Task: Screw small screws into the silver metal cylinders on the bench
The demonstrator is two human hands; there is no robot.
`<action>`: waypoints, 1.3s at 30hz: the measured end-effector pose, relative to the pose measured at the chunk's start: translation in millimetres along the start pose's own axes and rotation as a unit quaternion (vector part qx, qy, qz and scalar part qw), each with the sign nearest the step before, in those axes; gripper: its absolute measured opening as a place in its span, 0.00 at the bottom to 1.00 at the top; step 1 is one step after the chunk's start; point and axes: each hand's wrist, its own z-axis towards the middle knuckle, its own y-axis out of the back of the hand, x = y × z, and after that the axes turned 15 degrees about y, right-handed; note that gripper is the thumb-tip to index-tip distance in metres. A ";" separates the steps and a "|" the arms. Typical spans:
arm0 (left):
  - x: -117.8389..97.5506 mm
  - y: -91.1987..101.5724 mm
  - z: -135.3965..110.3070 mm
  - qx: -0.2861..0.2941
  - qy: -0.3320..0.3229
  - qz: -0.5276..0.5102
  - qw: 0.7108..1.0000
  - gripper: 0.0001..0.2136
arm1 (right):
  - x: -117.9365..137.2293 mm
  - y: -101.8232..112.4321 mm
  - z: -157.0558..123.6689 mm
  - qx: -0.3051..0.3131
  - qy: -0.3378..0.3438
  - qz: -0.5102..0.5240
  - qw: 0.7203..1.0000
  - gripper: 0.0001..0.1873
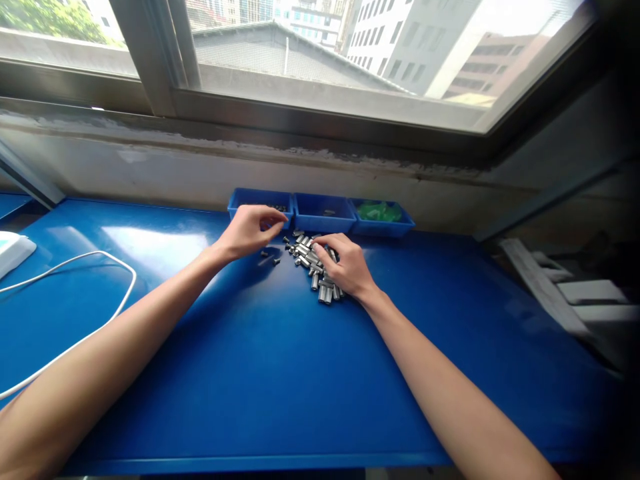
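A heap of small silver metal cylinders (306, 252) lies on the blue table (260, 373) in front of three blue bins. My right hand (346, 265) rests on the heap's right side, fingers curled and pinching among the pieces. My left hand (249, 230) hovers just left of the heap, near the left bin (260, 200), fingertips pinched together on something too small to name. Two or three tiny dark screws (270, 257) lie on the table below my left hand.
The middle bin (324, 212) holds a few small parts; the right bin (381, 215) holds green pieces. A white cable (107, 313) loops across the left of the table from a white device (14, 248). A window sill and wall stand behind the bins.
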 end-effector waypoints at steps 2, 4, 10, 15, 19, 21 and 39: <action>-0.6 -1.0 -1.5 0.059 -0.061 0.096 0.992 0.13 | -0.2 -0.2 0.0 -0.003 0.001 -0.003 1.000 0.10; -0.2 -0.9 -2.4 0.105 -0.100 0.150 0.978 0.15 | -1.0 -0.7 -0.3 -0.004 0.003 -0.005 1.000 0.10; 7.9 1.4 -0.7 0.133 -0.105 0.192 0.967 0.13 | -2.7 -2.4 -0.9 -0.003 0.005 -0.006 1.000 0.10; 12.0 1.6 -0.1 0.111 -0.071 0.157 0.979 0.10 | -2.5 -2.6 -0.9 -0.002 0.007 -0.005 1.000 0.09; 5.5 3.1 -1.6 0.123 0.043 -0.006 0.991 0.13 | -2.5 -2.6 -1.1 -0.002 0.009 -0.008 1.000 0.10; 0.3 5.4 -2.4 0.159 0.093 -0.096 0.978 0.17 | -3.0 -2.7 -1.3 -0.002 0.007 -0.006 1.000 0.10; -6.0 8.6 -1.1 0.115 0.174 -0.237 0.949 0.25 | -4.2 -2.9 -1.4 0.002 0.002 -0.003 1.000 0.11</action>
